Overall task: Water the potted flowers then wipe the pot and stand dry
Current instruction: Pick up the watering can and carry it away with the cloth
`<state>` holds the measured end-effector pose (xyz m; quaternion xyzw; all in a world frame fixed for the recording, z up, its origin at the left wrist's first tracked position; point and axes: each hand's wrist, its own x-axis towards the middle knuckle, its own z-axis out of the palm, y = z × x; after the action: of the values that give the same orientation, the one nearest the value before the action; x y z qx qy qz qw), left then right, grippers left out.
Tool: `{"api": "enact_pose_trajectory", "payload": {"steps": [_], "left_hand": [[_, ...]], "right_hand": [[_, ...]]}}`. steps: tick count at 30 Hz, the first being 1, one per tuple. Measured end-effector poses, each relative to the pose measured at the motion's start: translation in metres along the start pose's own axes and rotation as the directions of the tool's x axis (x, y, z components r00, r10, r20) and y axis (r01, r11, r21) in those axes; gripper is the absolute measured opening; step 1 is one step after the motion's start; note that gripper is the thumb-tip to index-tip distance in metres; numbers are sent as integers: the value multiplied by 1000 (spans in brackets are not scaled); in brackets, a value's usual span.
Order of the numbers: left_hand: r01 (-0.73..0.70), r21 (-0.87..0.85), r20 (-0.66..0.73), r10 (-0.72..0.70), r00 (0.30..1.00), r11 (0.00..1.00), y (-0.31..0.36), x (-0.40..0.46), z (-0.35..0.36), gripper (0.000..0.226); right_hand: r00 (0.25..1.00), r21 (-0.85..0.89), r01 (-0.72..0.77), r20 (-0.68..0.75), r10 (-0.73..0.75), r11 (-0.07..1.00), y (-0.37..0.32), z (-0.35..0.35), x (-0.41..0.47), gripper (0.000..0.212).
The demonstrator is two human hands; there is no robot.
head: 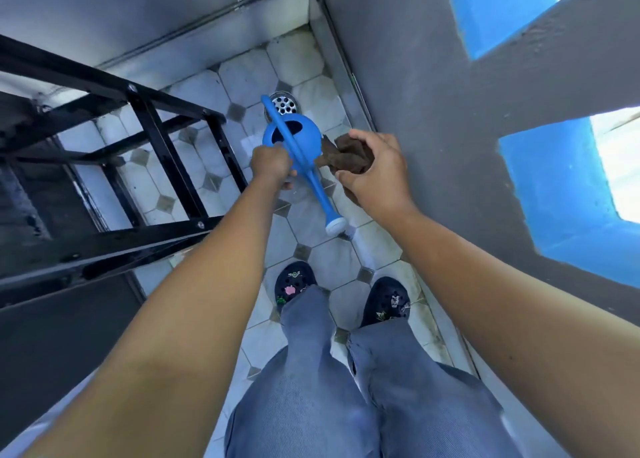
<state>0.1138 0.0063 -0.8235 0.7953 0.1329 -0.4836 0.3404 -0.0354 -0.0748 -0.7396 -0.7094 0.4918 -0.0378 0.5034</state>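
Note:
My left hand (pixel 272 166) grips a blue watering can (pixel 301 138) by its handle, low over the tiled floor. The can's long spout with a white rose tip (pixel 335 225) points back toward my feet. My right hand (pixel 372 170) is closed on a crumpled brown cloth (pixel 343 154) just right of the can's round body. A black metal stand (pixel 156 135) rises at the left. No pot or flowers are in view.
A round metal floor drain (pixel 284 104) lies just beyond the can. A grey wall with blue-edged openings (pixel 450 118) runs along the right. My two dark clogs (pixel 343 294) stand on the narrow tiled strip between stand and wall.

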Motion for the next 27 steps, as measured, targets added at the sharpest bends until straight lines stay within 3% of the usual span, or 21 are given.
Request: {"api": "enact_pose_trajectory", "payload": {"steps": [1,3,4,6,8,10,14,16,19,21,23,25,27], "left_hand": [[41,-25,48,-40,998,999,5,-9,-5,42],[148,-92,314,-113,943,985,13,-24,-12,76],[182,-160,442,-95,892,970,13,-29,-14,82],[195,-367,517,25,856,910,10,-34,-18,68],[138,-532,429,125,894,836,7,-26,-22,50],[88,-612,367,184,912,786,3,-16,-25,46],[2,-596,252,184,950,803,0,-13,-24,36],[-67,-607,156,202,967,792,3,-9,-21,28],[-144,-670,13,205,979,728,11,5,-18,18],[-237,-536,-155,182,971,810,13,21,-19,26],[-237,-217,-304,165,938,947,7,32,-21,40],[-232,-45,-307,207,929,972,-5,35,-21,46],[-341,51,-173,345,922,938,-17,36,-16,43]], "right_hand": [[999,28,26,37,-27,999,-5,1,1,63],[986,56,99,132,-105,994,-14,2,5,66],[973,50,135,179,-142,990,-17,1,6,67],[954,33,175,240,-178,984,-18,-2,14,71],[963,81,82,250,-100,993,-14,-6,23,75],[970,173,-82,239,39,982,-6,-4,28,76],[942,352,-322,215,259,879,7,15,44,66],[954,307,-292,156,255,906,8,26,58,58],[995,149,-91,64,82,985,-5,42,85,48],[995,41,16,95,-20,999,-12,53,101,47],[973,-121,65,226,-36,991,-7,65,109,50],[914,-278,82,404,39,957,7,77,110,57],[870,-324,81,485,92,943,21,86,107,64]]}}
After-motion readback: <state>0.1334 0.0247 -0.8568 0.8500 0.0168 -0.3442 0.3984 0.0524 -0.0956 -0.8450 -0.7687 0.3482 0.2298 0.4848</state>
